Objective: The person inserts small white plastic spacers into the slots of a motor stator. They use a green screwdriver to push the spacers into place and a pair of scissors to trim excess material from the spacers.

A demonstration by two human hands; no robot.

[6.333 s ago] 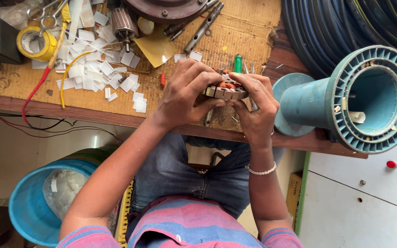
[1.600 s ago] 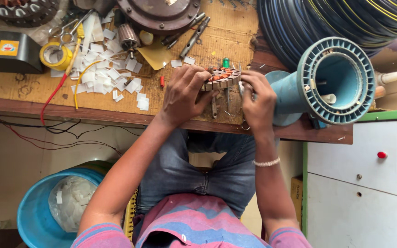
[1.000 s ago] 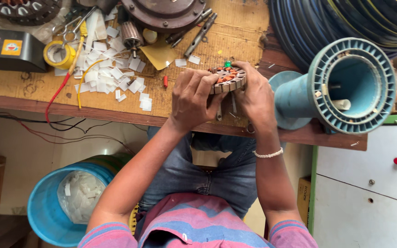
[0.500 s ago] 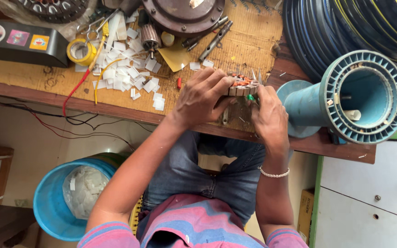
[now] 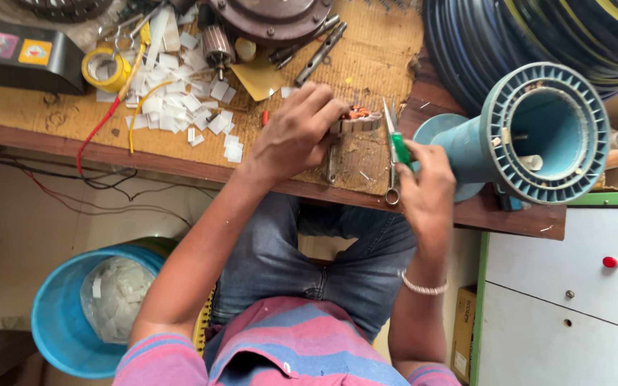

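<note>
Left grip (image 5: 298,136) clamps small stator (image 5: 357,120); right grip (image 5: 427,189) apparently holds green-handled tool (image 5: 399,149).

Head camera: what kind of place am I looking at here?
Most likely a small motor repair or rewinding workshop. The left hand steadies a small copper-wound core on a worn wooden bench, with motor housings, cut insulation paper slips and a large blue winding spool around it.

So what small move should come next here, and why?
Probably bring the green-handled tool in the right hand across to the small copper-wound part, since the left hand already steadies that part on the bench and the tool sits just beside it.
</note>
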